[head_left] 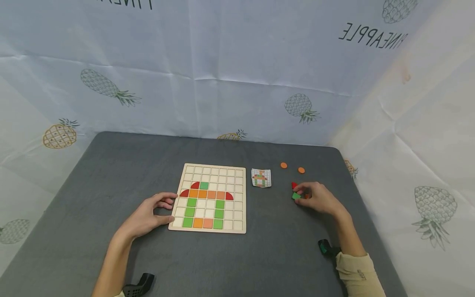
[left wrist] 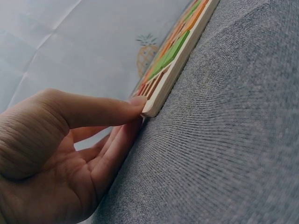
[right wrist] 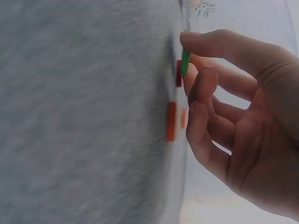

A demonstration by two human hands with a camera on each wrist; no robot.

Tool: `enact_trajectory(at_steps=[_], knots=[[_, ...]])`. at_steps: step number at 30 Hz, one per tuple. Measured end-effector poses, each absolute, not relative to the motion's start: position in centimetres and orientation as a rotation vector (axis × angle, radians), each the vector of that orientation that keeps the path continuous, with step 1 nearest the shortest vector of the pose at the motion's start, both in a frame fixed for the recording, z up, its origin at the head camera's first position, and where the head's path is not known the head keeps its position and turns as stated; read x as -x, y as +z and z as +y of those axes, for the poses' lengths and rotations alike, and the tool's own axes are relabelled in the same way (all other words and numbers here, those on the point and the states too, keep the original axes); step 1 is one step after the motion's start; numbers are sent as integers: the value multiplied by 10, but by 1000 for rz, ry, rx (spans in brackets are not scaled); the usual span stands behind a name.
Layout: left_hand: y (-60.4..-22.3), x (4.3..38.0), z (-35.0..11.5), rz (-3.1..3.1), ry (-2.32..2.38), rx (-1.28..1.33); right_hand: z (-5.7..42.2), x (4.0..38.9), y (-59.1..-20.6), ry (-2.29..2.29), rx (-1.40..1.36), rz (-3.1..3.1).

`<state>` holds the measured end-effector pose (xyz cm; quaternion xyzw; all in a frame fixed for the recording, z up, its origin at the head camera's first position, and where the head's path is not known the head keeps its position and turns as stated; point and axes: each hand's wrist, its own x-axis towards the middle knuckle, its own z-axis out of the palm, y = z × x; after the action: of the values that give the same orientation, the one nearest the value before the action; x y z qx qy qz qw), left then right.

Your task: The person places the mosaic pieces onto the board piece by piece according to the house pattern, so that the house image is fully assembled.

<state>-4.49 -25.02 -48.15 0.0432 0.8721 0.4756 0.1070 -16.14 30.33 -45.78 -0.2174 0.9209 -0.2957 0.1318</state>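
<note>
A pale wooden grid board [head_left: 237, 214] lies on the table, with green, orange and red tiles set in several of its squares. My left hand [head_left: 146, 216] is at the board's left edge; in the left wrist view its thumb [left wrist: 117, 109] touches the board's corner. My right hand [head_left: 320, 200] pinches a green square tile [head_left: 296, 196] between thumb and fingers. In the right wrist view the green tile [right wrist: 185, 60] stands tilted, just above the table. A red tile [head_left: 294, 185] lies beside it, and an orange piece [head_left: 307, 196] is partly hidden under the right hand.
A small pattern card [head_left: 261, 178] lies right of the board. Two orange round pieces, a nearer one [head_left: 301, 170] and a farther one [head_left: 283, 165], sit toward the back right. The dark grey table [head_left: 111, 173] meets a pineapple-printed cloth [head_left: 241, 103] at the back.
</note>
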Motion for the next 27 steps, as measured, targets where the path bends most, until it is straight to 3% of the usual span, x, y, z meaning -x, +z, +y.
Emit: enact_trajectory(at_steps=[11, 27], knots=[[-484, 45, -251, 2572, 1406, -136, 264, 168, -441, -988, 727, 2663], [-484, 47, -252, 2571, 1400, -137, 148, 173, -443, -1017, 985, 2544]])
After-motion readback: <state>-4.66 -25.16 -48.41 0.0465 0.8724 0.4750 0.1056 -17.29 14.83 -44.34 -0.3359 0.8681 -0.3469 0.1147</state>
